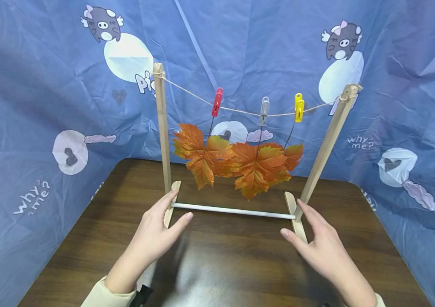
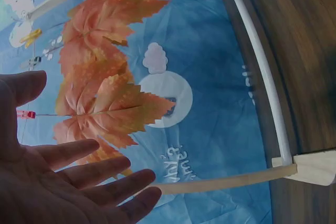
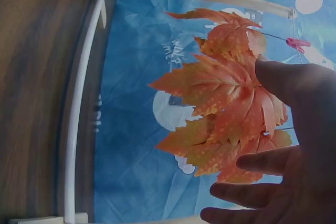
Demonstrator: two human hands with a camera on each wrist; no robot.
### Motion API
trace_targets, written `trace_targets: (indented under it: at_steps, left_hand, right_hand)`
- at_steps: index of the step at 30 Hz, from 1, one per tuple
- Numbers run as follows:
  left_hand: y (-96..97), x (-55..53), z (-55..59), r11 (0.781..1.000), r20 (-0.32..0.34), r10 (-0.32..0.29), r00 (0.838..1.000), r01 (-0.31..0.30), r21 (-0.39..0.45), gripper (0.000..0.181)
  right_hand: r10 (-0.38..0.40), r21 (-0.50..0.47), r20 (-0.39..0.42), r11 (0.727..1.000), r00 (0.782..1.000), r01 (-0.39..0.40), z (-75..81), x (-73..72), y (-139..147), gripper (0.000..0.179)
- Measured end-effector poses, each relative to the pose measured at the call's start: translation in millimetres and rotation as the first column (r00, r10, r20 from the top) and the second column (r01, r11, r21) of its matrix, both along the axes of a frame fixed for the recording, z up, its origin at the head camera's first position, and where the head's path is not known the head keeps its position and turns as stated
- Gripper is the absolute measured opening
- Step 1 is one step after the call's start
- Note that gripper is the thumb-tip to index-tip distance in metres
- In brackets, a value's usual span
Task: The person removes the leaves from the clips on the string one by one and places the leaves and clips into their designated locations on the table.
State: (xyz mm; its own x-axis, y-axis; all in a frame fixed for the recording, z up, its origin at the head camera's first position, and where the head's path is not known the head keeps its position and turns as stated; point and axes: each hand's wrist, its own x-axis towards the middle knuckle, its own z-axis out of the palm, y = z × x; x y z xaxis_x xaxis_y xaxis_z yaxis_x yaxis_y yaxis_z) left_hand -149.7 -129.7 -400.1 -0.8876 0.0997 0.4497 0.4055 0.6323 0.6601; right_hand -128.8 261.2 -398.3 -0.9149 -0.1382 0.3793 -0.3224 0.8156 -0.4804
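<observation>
A small wooden drying rack stands on the table, with a left post (image 1: 162, 136), a right post (image 1: 326, 149) and a white crossbar (image 1: 233, 210) low between them. From its string (image 1: 240, 111) hang three orange maple leaves (image 1: 256, 168), their stems pinched by a red clothespin (image 1: 217, 102), a grey clothespin (image 1: 264, 111) and a yellow clothespin (image 1: 299, 108). My left hand (image 1: 150, 234), fingers spread, is beside the left post's foot. Near the right post's foot is my right hand (image 1: 323, 245), spread as well. Neither holds anything; whether fingertips touch the wood I cannot tell.
The rack stands on a dark brown wooden table (image 1: 233, 264). A blue cloth (image 1: 279, 51) printed with cartoon pigs hangs behind and along both sides. Wooden feet (image 1: 300, 230) jut out toward me under the posts.
</observation>
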Motion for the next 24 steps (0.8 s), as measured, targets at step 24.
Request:
trace_targets:
  at_steps: [24]
  left_hand:
    - [6.8,-10.1,23.2,0.946,-0.03,-0.1,0.995,0.105,0.306,0.043]
  right_hand:
    - [0.154,-0.372,-0.108,0.91,0.982,-0.184,19.8,-11.7,-31,0.059]
